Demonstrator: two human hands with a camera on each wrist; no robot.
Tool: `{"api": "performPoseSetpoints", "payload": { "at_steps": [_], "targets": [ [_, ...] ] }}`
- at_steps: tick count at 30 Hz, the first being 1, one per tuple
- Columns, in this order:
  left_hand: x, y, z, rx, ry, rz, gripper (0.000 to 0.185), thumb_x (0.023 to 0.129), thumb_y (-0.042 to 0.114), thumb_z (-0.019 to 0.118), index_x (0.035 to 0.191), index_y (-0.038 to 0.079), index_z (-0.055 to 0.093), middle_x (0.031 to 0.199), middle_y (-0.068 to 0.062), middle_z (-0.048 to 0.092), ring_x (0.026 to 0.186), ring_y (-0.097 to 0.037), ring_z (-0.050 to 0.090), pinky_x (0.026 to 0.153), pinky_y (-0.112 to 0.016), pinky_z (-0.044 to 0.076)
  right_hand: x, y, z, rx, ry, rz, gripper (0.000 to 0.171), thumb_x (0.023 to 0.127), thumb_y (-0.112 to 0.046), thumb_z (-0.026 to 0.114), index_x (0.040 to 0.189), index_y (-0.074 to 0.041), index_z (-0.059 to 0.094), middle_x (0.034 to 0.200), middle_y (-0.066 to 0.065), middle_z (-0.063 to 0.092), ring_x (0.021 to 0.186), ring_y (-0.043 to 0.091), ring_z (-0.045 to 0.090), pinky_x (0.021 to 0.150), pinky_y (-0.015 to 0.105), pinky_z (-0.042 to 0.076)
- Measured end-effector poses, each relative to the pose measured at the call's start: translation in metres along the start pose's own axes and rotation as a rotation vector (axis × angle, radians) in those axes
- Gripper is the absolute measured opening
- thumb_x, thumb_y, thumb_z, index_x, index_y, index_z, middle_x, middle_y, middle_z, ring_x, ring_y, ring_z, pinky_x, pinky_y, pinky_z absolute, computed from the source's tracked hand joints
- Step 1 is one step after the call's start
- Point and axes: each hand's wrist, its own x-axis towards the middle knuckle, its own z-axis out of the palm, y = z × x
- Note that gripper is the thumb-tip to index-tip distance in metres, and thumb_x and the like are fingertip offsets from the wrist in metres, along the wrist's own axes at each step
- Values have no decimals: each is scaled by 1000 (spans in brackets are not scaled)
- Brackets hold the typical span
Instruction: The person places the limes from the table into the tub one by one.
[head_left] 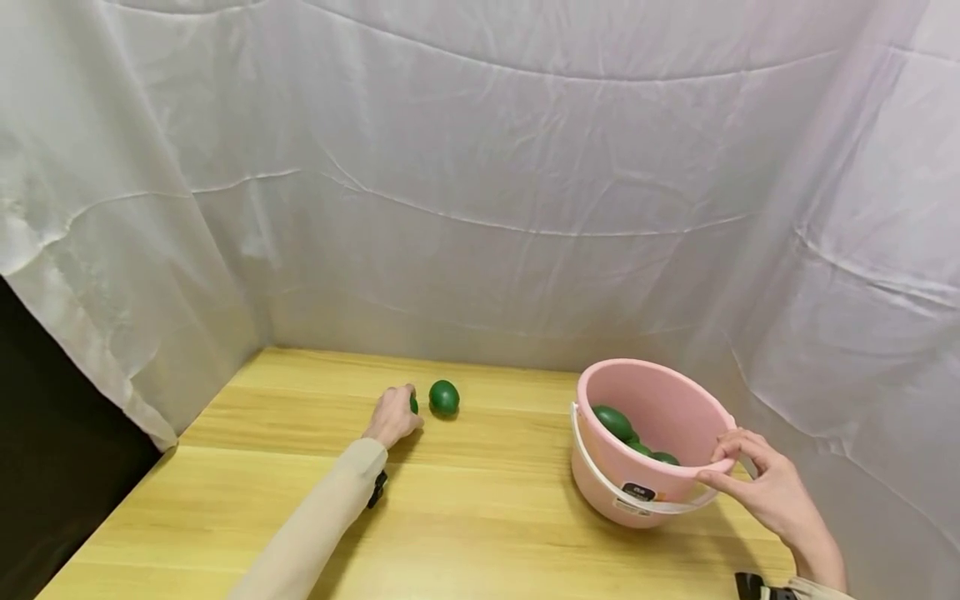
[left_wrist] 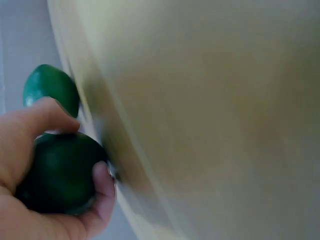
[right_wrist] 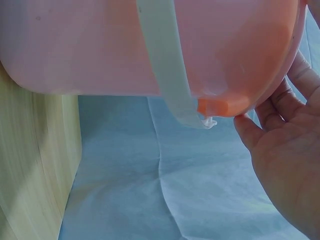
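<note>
While the left hand (head_left: 393, 417) clasps 1 round green fruit (left_wrist: 59, 170) left of the tilted pink plastic bucket (head_left: 645, 417), the right hand (head_left: 765, 487) pinching its rim could slip, spilling its fruit.

wooden table (head_left: 480, 500), white cloth backdrop (head_left: 525, 167)

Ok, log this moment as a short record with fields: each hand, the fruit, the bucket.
left hand: grips a green fruit on the wooden table
right hand: holds the rim of the pink bucket
loose fruit: on the table just beyond the left hand
bucket contents: several green fruits
bucket handle: white, hanging down
</note>
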Motion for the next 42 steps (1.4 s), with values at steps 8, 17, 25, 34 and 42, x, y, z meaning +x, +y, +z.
{"api": "performPoseSetpoints", "payload": {
  "at_steps": [8,17,25,34,42],
  "targets": [
    [1,-6,-11,-29,-5,-28,45,72,7,80,110,0,56,95,-18,62,83,-29,60,69,-38,53,1,1,-1,6,12,-24,23,72,6,81,83,-5,63,106,-19,56,121,-3,44,100,1,29],
    [3,4,-17,-103,2,-52,38,76,22,76,107,4,63,88,-12,62,71,-23,57,54,-28,45,-1,1,-1,1,7,-2,22,74,3,81,84,-4,63,108,-19,54,122,-4,42,99,0,29],
    [5,19,-18,-278,8,-60,33,79,23,76,108,10,67,97,-11,63,76,-19,56,57,-27,44,2,1,-1,-7,9,-12,23,74,2,82,83,-6,63,104,-18,56,116,-5,45,99,0,29],
    [5,47,-19,-621,-19,47,28,81,12,74,108,18,71,114,-17,61,81,-27,64,65,-43,60,5,2,-1,-6,19,-28,24,72,5,82,82,-6,63,104,-20,56,117,-6,45,99,0,29],
    [-4,75,-11,-651,4,102,31,80,24,77,107,19,62,95,-14,63,69,-30,66,45,-31,52,4,0,0,0,14,-33,24,72,5,82,82,-6,63,104,-20,56,115,-5,46,99,0,29]
  ]
}}
